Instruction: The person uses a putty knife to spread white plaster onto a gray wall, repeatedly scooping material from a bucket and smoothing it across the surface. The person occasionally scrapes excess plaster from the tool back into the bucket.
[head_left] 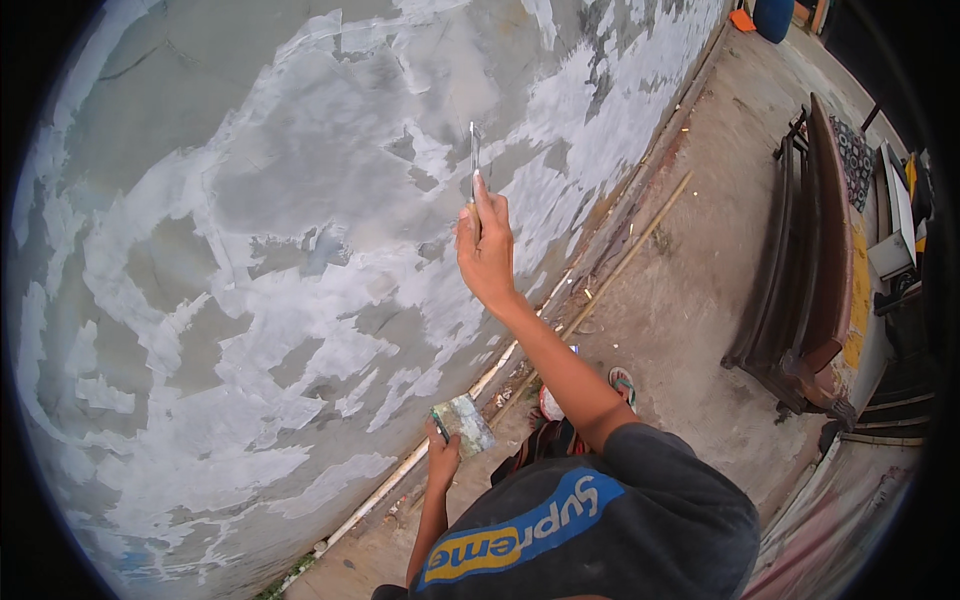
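My right hand point(488, 255) is raised before a grey wall point(310, 180) patched with smeared white filler. Its fingers are wrapped round the handle of a putty knife point(475, 150), and the thin blade points up along the wall. Whether the blade touches the surface, I cannot tell. Lower down, near the wall's foot, my left hand point(442, 465) grips the dark edge of a flat, squarish plate point(468, 428) smeared with pale filler.
A long bamboo pole point(640, 235) lies on the concrete ground along the wall's base. To the right stands a dark brown wooden bench point(800, 270) beside piled items. A blue barrel point(773, 18) and an orange object point(742, 20) are at the far end. My sandalled foot point(622, 382) is below.
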